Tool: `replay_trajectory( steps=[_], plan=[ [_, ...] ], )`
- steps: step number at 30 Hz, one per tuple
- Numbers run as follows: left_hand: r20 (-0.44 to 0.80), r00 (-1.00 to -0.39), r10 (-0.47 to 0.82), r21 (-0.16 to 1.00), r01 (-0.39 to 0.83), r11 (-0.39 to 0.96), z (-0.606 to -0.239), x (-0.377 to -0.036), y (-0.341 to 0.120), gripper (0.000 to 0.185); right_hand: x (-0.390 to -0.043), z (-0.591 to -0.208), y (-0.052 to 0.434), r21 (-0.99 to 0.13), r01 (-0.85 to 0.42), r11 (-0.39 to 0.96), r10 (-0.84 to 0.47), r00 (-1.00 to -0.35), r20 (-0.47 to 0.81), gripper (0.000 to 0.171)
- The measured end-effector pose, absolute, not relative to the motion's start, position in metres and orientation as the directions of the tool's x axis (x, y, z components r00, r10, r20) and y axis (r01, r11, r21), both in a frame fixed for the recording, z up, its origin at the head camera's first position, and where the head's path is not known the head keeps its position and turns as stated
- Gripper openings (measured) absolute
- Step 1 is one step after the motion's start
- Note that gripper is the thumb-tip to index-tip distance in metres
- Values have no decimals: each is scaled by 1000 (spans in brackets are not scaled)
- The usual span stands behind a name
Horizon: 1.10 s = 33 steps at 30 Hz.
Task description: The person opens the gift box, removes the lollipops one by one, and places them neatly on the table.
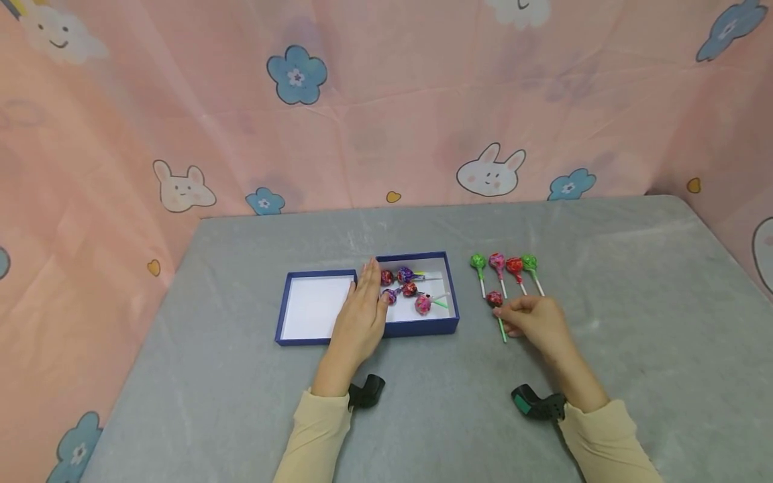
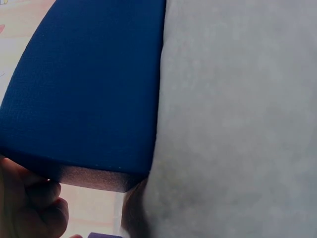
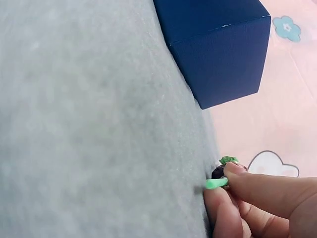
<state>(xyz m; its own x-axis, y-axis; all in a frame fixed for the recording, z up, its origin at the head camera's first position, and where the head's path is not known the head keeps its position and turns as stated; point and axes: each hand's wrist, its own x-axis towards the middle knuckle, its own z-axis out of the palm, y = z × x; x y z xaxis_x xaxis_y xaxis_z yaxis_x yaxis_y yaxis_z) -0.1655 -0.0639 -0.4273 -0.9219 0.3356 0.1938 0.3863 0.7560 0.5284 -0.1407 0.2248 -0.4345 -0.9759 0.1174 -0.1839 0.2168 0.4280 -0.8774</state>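
My right hand [image 1: 534,318] pinches a lollipop [image 1: 494,299] with a dark red wrapper and a green stick, low over the table and just below a row of lollipops. In the right wrist view its green stick [image 3: 216,184] pokes out between thumb and finger. My left hand [image 1: 361,315] lies with straight fingers along the left side of a blue box [image 1: 421,327], covering part of that wall. Inside the box are several wrapped lollipops [image 1: 423,304], red, purple and pink. The blue box wall [image 2: 94,89] fills much of the left wrist view.
Left of the box lies a shallow blue tray or lid [image 1: 317,305] with a white inside, partly behind the left hand. Green [image 1: 478,261], pink [image 1: 497,261] and red [image 1: 514,265] lollipops lie in a row on the grey table [image 1: 199,402]. A pink patterned cloth [image 1: 374,100] hangs behind.
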Motion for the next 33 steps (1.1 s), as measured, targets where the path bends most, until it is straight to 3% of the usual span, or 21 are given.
replay_trajectory(
  steps=[12, 27, 33],
  plan=[
    [209, -917, 340, 522, 398, 754, -429, -166, -65, 55, -139, -436, 224, -854, 186, 485, 126, -982, -142, 25],
    [203, -924, 325, 521, 383, 763, -428, -167, -67, 55, -137, -429, 222, -872, 177, 457, 191, -977, -98, 29],
    [202, -917, 344, 530, 398, 749, -428, -167, -65, 55, -135, -421, 219, -885, 133, 447, 150, -986, -72, 30]
  ],
)
